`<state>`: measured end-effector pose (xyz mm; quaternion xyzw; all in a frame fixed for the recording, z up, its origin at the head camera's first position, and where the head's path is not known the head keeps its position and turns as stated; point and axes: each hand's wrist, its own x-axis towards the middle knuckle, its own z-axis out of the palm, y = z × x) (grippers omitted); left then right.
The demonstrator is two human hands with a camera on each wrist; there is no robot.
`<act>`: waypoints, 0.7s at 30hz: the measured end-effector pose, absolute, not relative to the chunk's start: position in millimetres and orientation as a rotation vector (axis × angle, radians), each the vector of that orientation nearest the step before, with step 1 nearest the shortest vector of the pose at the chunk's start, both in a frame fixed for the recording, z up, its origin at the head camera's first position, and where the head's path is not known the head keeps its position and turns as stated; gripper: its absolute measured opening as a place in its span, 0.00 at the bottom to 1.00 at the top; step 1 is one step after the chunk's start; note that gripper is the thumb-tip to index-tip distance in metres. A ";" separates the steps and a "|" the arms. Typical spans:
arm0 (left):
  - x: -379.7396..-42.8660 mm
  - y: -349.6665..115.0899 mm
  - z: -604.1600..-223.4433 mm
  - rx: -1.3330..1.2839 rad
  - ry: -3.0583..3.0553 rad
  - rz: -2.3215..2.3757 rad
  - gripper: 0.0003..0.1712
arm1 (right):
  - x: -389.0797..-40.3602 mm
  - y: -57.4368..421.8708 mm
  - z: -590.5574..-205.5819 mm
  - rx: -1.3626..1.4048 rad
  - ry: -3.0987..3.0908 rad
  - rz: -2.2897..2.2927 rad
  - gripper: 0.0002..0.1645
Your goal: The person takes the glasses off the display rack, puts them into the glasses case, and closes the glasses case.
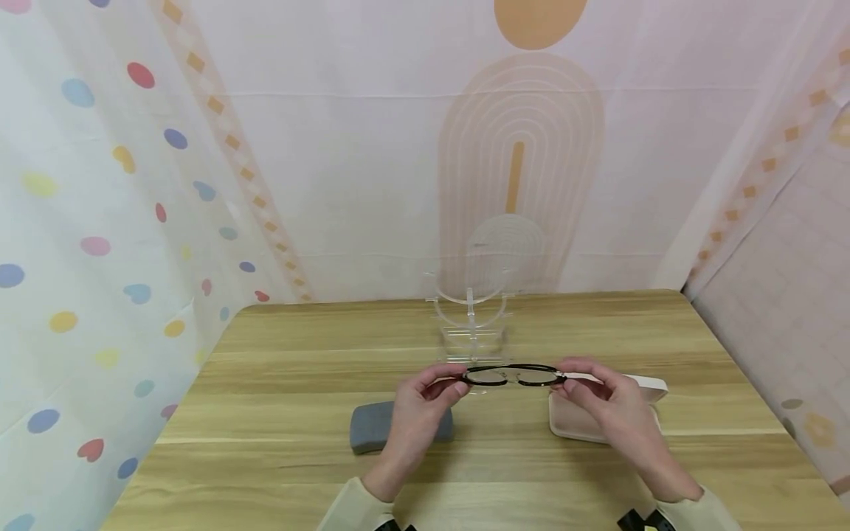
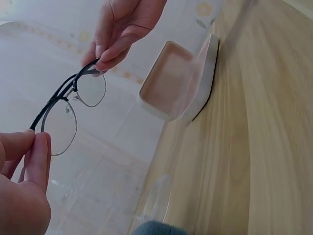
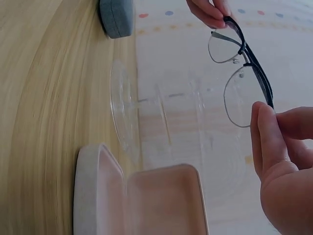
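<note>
A pair of black-topped eyeglasses [image 1: 511, 375] is held up level above the table, its temples folded behind thin-rimmed lenses. At one end my left hand [image 1: 418, 417] pinches the frame between thumb and fingers. My right hand [image 1: 617, 413] pinches the opposite end the same way. Beneath the right hand lies an open white glasses case [image 3: 166, 196] with a pink lining. Partly covered by the left hand in the head view, a closed grey-blue glasses case [image 1: 370, 426] rests on the table. Behind the eyeglasses stands a clear tiered display stand [image 1: 471, 317].
The wood-grain table [image 1: 279, 383] reaches back to a patterned curtain [image 1: 358, 184]. Another curtain with coloured dots [image 1: 86, 310] hangs along the left side. The stand sits near the table's back edge, its lower part hidden behind the eyeglasses.
</note>
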<state>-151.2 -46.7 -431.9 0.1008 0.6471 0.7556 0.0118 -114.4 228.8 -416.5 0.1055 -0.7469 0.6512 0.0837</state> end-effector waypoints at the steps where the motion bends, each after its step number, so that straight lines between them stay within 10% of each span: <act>1: -151.0 -44.6 -432.4 0.314 2.014 2.354 0.15 | -113.7 230.8 -416.4 0.308 -2.224 1.950 0.17; 21: -147.5 -5.1 -440.6 0.243 2.088 2.305 0.12 | -101.2 261.9 -418.2 0.064 -2.188 1.914 0.14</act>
